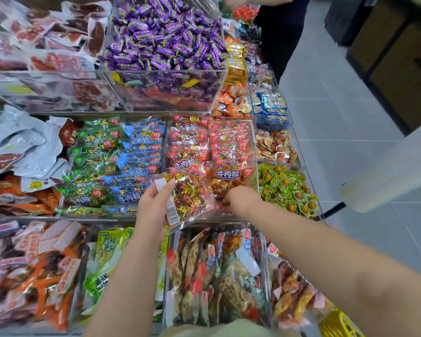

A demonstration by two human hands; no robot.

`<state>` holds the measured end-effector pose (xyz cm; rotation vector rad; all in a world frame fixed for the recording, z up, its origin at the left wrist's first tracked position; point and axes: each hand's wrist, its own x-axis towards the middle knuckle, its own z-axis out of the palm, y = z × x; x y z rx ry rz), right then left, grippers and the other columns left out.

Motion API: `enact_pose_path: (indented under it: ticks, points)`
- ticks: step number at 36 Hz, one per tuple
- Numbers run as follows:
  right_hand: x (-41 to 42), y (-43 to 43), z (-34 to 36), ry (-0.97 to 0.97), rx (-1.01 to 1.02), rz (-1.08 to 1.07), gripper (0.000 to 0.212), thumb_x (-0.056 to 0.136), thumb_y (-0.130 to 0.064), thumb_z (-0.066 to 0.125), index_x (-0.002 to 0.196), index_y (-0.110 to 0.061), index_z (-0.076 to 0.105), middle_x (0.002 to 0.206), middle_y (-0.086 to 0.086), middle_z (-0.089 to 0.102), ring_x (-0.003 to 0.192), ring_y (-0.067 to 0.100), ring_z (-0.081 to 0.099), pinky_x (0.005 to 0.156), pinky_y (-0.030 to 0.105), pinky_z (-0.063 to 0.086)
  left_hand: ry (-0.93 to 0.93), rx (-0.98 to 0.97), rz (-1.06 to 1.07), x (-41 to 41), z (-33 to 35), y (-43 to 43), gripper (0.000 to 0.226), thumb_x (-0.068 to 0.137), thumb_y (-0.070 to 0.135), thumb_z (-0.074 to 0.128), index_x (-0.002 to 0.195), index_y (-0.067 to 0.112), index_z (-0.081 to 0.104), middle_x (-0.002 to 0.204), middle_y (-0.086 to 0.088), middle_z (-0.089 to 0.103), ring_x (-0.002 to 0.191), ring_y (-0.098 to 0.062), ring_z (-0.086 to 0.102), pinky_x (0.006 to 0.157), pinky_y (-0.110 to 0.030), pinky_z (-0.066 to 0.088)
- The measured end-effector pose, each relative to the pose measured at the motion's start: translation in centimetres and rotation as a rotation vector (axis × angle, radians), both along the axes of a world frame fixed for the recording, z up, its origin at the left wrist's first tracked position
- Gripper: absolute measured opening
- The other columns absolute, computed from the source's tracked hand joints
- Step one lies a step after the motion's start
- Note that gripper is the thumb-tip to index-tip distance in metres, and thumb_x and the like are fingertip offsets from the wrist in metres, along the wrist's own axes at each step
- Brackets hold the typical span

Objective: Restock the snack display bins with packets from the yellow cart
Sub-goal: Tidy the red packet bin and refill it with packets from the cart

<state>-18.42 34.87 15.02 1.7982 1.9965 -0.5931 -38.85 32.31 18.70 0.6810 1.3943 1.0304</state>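
At nine o'clock from your work lie the blue packets (131,164). Their fronts read 牛肉粒, and the small English beneath is too blurred to read. Your left hand (153,207) holds a red packet (190,198) back side up, with the thumb pinned on its white label and a barcode strip showing near its lower edge. I judge you should turn it so the printed face looks at the shopper, then slide it in upright at the front of the row.

At three o'clock from it, your right hand (238,198) dips into the red bin (254,147). Its fingers are buried among packets, so I cannot tell whether it grips one or only presses them. Use it to push the row back and open a slot. The front packet (225,175) there reads 牛肉粒, "Beef cubes". Only a corner of the yellow cart (338,323) shows, at five o'clock below your right forearm.
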Motion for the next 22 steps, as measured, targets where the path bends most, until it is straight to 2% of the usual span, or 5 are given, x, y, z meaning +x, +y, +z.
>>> enact_pose_path:
  ticks: [8,10,13,18,22]
  points:
    - [1.0,-0.3,1.3,0.258,0.003,-0.108,0.024,0.091,-0.019,0.056,0.111,-0.013,0.068,0.106,0.003,0.068,0.085,0.019,0.062,0.078,0.028,0.052,-0.032,0.003,0.006,0.8,0.1,-0.3,0.022,0.084,0.037,0.071,0.099,0.022,0.068,0.117,-0.016,0.067,0.110,-0.039,0.061,0.097,-0.059,0.047]
    - [1.7,-0.2,2.9,0.582,0.064,-0.366,0.020,0.092,-0.022,0.055,0.102,-0.012,0.070,0.096,0.000,0.068,0.069,0.011,0.059,0.064,0.022,0.051,-0.045,-0.003,-0.009,0.9,0.0,-0.3,0.020,0.085,0.036,0.070,0.098,0.022,0.068,0.109,-0.012,0.071,0.104,-0.035,0.065,0.092,-0.055,0.051]
    - [2.3,-0.2,5.4,1.191,-0.064,-0.768,0.025,0.089,-0.036,0.059,0.102,-0.017,0.066,0.091,-0.002,0.071,0.073,0.010,0.064,0.071,0.029,0.055,-0.126,0.017,-0.036,1.7,0.0,-0.3,0.011,0.088,0.030,0.066,0.093,0.020,0.066,0.094,-0.004,0.073,0.087,-0.024,0.070,0.074,-0.045,0.058]
    - [1.6,-0.8,6.8,0.870,-0.052,-0.473,0.078,0.071,-0.055,0.072,0.138,-0.031,0.041,0.133,-0.010,0.048,0.116,0.016,0.050,0.091,0.031,0.043,-0.158,0.014,-0.072,3.7,0.7,-0.2,0.012,0.087,0.023,0.066,0.093,0.016,0.059,0.070,0.004,0.055,0.067,-0.012,0.054,0.067,-0.034,0.053]
    - [2.4,-0.7,7.8,1.083,-0.049,-0.557,0.044,0.079,-0.038,0.071,0.118,-0.027,0.055,0.114,0.000,0.061,0.083,0.016,0.061,0.072,0.028,0.055,-0.189,0.011,-0.094,3.4,1.0,-0.1,0.018,0.085,0.021,0.068,0.093,0.010,0.057,0.070,-0.001,0.053,0.058,-0.012,0.059,0.054,-0.030,0.055]
